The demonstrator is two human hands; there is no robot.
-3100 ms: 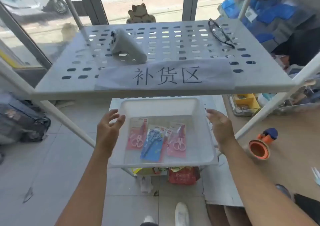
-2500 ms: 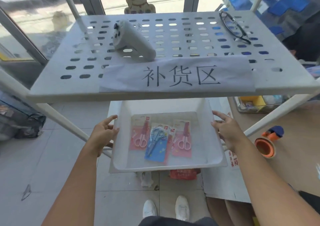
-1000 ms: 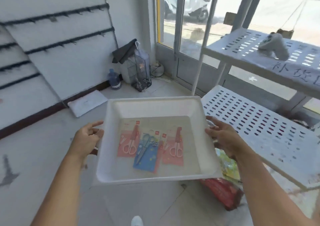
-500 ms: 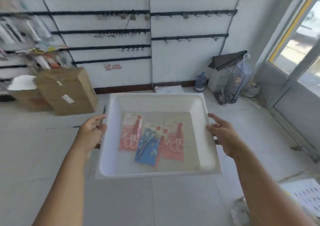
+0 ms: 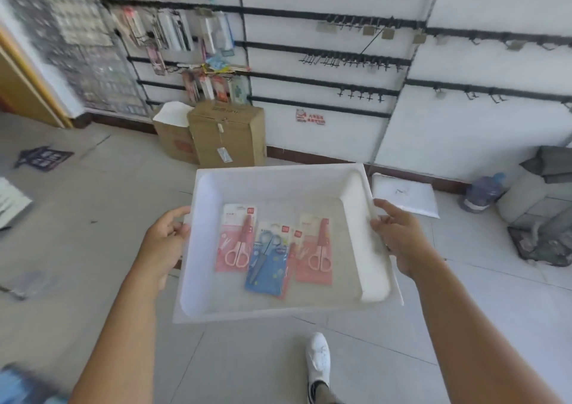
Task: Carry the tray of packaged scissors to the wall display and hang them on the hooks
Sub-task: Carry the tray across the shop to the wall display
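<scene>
I hold a white plastic tray (image 5: 278,183) in front of me at waist height. My left hand (image 5: 164,242) grips its left rim and my right hand (image 5: 399,236) grips its right rim. Three scissor packs lie flat inside: a pink pack (image 5: 236,239) on the left, a blue pack (image 5: 267,259) in the middle, and another pink pack (image 5: 314,252) on the right, partly overlapping. Ahead stands the white wall display (image 5: 340,47) with black rails and bare hooks (image 5: 359,59).
Two cardboard boxes (image 5: 226,134) stand on the floor against the wall, below hooks filled with packaged goods (image 5: 173,32). A flat white packet (image 5: 405,194), a water bottle (image 5: 483,191) and a grey bag (image 5: 544,205) lie at the right. My white shoe (image 5: 317,360) is on the tiled floor.
I have lifted the tray off the lower rack shelf, turned left away from the window, and walked toward the wall display. The cardboard boxes and hooks are now nearer and more central.
</scene>
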